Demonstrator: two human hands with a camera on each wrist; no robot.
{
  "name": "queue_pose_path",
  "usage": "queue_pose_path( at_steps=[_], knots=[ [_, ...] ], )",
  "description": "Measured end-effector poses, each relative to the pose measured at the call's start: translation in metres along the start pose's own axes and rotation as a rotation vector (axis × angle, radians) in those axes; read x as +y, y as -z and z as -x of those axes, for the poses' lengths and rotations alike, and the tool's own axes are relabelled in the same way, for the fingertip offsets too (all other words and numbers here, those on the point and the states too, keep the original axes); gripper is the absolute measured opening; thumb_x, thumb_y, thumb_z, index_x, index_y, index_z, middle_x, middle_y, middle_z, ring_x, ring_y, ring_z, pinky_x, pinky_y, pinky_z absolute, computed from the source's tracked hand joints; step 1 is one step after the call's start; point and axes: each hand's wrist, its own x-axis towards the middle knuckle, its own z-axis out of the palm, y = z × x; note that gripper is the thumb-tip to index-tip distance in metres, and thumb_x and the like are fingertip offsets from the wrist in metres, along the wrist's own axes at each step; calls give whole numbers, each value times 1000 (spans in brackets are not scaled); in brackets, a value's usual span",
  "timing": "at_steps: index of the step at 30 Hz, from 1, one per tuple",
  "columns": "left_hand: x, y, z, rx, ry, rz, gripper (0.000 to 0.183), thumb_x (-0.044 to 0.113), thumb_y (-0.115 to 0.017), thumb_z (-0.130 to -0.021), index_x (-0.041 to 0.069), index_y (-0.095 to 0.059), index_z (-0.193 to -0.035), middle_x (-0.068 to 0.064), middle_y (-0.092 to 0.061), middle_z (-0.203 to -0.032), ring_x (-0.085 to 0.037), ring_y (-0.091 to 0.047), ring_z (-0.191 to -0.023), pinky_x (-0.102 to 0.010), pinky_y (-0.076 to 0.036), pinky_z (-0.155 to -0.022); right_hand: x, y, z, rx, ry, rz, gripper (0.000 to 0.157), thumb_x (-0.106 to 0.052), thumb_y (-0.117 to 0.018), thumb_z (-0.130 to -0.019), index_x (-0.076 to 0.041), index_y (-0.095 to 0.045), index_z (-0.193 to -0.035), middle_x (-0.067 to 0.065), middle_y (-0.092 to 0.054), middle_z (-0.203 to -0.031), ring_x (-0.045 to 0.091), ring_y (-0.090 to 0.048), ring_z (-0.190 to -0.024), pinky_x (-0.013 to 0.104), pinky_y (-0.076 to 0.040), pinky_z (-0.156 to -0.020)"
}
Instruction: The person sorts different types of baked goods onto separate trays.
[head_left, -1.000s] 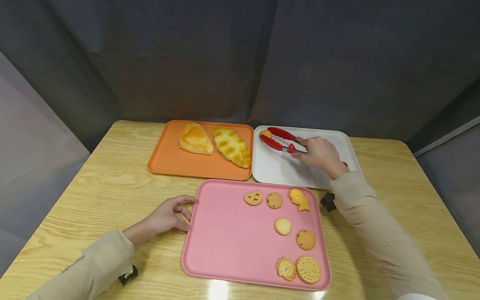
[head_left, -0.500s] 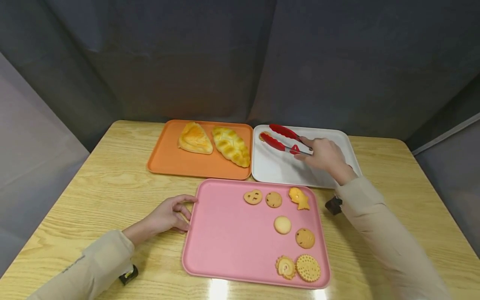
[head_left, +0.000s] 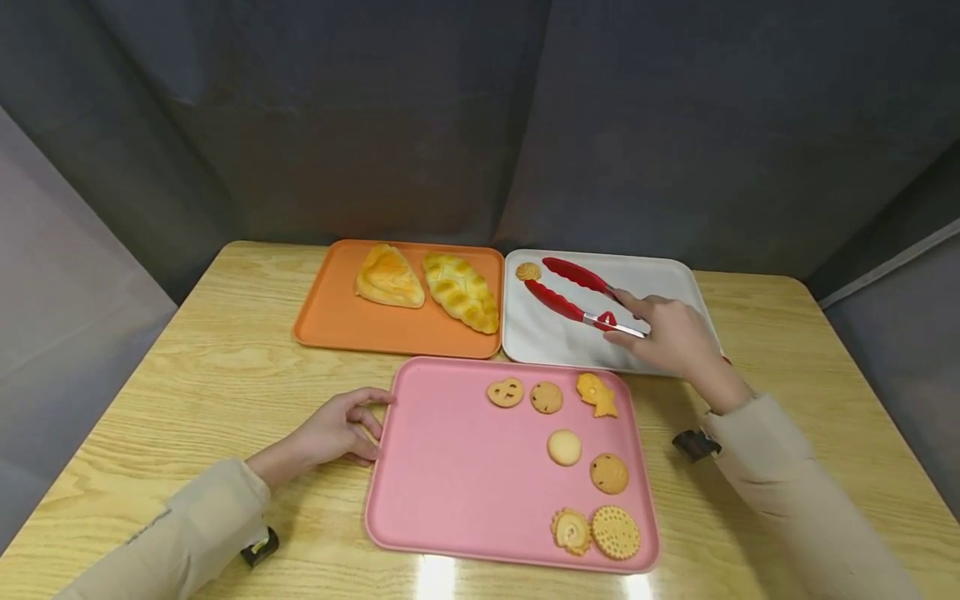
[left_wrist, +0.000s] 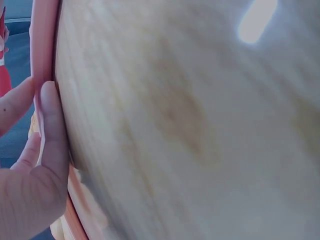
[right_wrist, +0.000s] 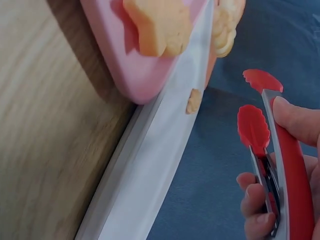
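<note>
Dark grey curtains close in a pale wooden tabletop (head_left: 225, 367) that carries three trays set close together. On the white tray (head_left: 555, 337) at the back right, one small cookie (head_left: 528, 271) lies alone in the far left corner, with the open red tips of the tongs (head_left: 573, 293) just short of it and not touching. The right hand (head_left: 671, 337) grips the tongs by their handles, fingers curled round them, above the white tray's near right part. The left hand (head_left: 341, 429) rests on the tabletop at the left rim of the pink tray (head_left: 450, 492), thumb and fingers pinching that rim, as the left wrist view also shows.

By the look of it the transfer is barely begun: one cookie sits on the white tray, while seven cookies (head_left: 573, 454) remain on the pink tray, all in its right half. The orange tray (head_left: 337, 321) at the back left holds two bread loaves (head_left: 427, 287).

The white tray has plenty of bare surface for more pieces. The pink and white trays nearly meet edge to edge, so the tongs need cross only a narrow seam; the tabletop's right side lies open under the sleeve.
</note>
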Motion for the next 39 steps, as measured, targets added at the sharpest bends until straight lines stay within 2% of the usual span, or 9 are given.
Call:
queue_pose_path(
  at_steps=[12,21,28,39],
  knots=[
    [2,0,1,3,11,-15,70,-17,-65,-69,-5,-38,-132,-14,-56,-81,-19,-61,-59,-35,-56,-57,-6,6,34,94,54,-26,64,-31,-74,-73,-5,-53,-127,19,-64,-94,26,-58,-72,32,-45,-54],
    [3,-1,1,4,13,-21,69,-17,-65,-69,-5,-38,-132,-14,-56,-81,-19,-61,-60,-35,-56,-57,1,7,55,213,164,-40,62,-28,-78,-67,-2,-59,-121,15,-65,-85,16,-51,-56,25,-38,-46],
    [3,-1,2,-4,9,-19,69,-17,-64,-70,-5,-38,-132,-15,-57,-82,-19,-61,-60,-36,-56,-56,3,12,72,216,166,-41,64,-32,-78,-67,-5,-59,-122,15,-66,-89,9,-42,-51,21,-34,-42],
    [4,-1,2,-5,8,-16,69,-17,-64,-70,-5,-38,-132,-15,-57,-82,-19,-61,-60,-35,-56,-56,8,17,90,231,193,-35,66,-36,-80,-63,-5,-62,-118,9,-65,-82,2,-31,-47,18,-28,-39]
  ],
)
